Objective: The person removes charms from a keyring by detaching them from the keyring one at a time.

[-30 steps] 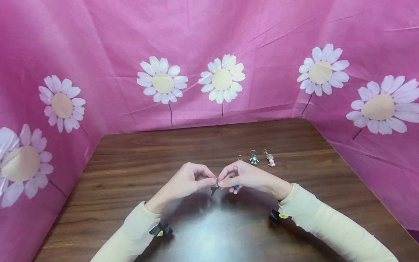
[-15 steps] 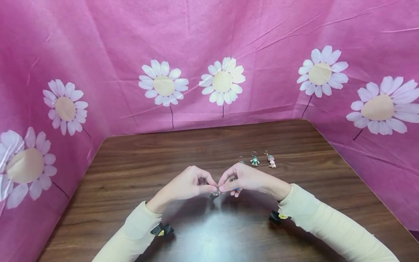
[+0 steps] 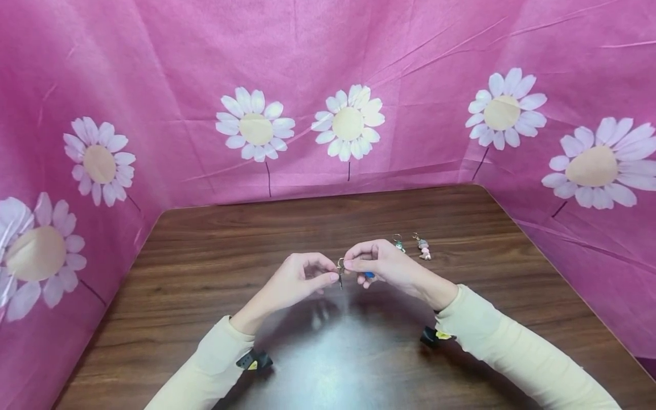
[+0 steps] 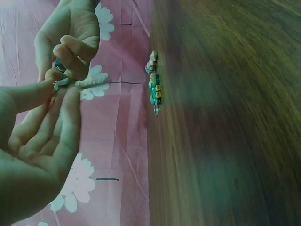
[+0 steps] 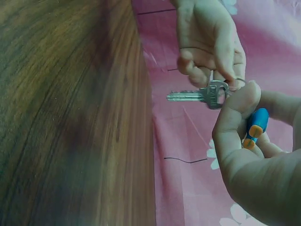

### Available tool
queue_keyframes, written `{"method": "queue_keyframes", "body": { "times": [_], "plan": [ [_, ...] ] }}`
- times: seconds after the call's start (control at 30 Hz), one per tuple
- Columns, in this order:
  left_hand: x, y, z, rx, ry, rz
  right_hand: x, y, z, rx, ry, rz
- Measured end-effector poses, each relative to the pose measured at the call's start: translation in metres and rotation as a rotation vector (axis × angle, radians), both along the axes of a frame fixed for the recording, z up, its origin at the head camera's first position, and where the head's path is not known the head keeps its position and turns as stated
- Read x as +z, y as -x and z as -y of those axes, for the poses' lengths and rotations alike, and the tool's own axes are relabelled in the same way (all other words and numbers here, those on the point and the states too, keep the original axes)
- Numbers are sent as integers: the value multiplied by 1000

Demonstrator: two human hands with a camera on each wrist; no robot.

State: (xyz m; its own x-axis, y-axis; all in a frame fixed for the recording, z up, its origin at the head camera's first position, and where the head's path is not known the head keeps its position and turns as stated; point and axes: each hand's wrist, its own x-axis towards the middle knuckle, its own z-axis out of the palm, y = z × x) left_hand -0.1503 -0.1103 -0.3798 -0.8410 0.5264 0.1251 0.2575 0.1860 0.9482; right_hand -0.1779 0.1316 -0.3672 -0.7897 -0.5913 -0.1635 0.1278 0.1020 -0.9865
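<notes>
Over the middle of the table, my two hands meet fingertip to fingertip at a small silver key (image 5: 186, 96) and a thin metal ring (image 5: 241, 79). The left hand (image 3: 297, 283) pinches at the key's head between thumb and fingers; the blade points down. Thumb and forefinger of my right hand (image 3: 386, 266) pinch the ring of a keychain. From that keychain a blue figure (image 5: 259, 118) with orange feet sits among the right hand's curled fingers. How far the key is threaded on the ring is hidden by fingertips.
Behind my right hand, a green figure keychain (image 3: 400, 246) and a pink-and-grey figure keychain (image 3: 423, 249) lie on the wooden table (image 3: 246, 233). A pink cloth (image 3: 410, 51) printed with daisies stands around its back and sides.
Both hands have risen in the head view, away from my body, with the key and ring. My right hand now covers the keychain ring that showed left of the green figure.
</notes>
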Motion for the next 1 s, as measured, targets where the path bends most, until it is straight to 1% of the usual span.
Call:
{"method": "queue_keyframes", "body": {
  "times": [0.1,0.17,0.23,0.33,0.43,0.53,0.63,0.8,0.87,1.0],
  "plan": [
    [1,1,0,35,-58,-35,1,1,1,1,12,8],
    [2,1,0,52,-87,-39,1,1,1,12,8,9],
    [3,1,0,71,-94,-46,0,1,1,34,-10,-1],
    [4,1,-1,102,-76,-56,-1,1,0,80,-56,-31],
    [5,1,-1,131,-30,-78,-1,0,0,121,-113,-87],
    [4,1,-2,141,9,-103,0,-1,1,127,-141,-140],
    [4,1,-2,142,46,-139,0,-1,3,114,-148,-175],
    [5,-1,-1,121,83,-153,1,-2,3,107,-164,-190],
    [6,-1,0,98,102,-154,0,-2,4,108,-169,-193],
    [7,-1,1,34,170,-198,-1,-3,4,118,-179,-207]
  ]
}}
